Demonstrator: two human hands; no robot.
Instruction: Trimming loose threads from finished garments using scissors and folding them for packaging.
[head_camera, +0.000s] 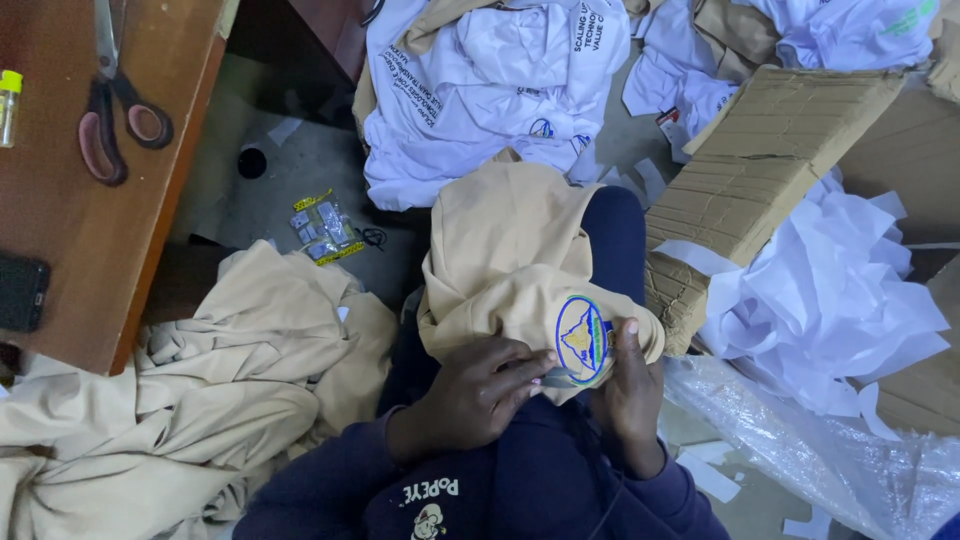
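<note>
A tan garment (510, 240) lies draped over my knee, with a round blue and yellow embroidered badge (584, 338) near its lower edge. My left hand (478, 392) pinches the cloth just left of the badge and appears to hold a small thin object against it. The thumb of my right hand (632, 395) rests beside the badge's right edge, and the fingers are hidden under the fabric, gripping the garment from below.
A pile of tan garments (170, 400) lies at left. White printed shirts (490, 90) are heaped ahead. A cardboard box (750, 170), white paper (830, 300) and clear plastic (830, 450) sit at right. Red-handled scissors (115, 110) and a dark phone (20, 292) lie on a brown table (100, 260).
</note>
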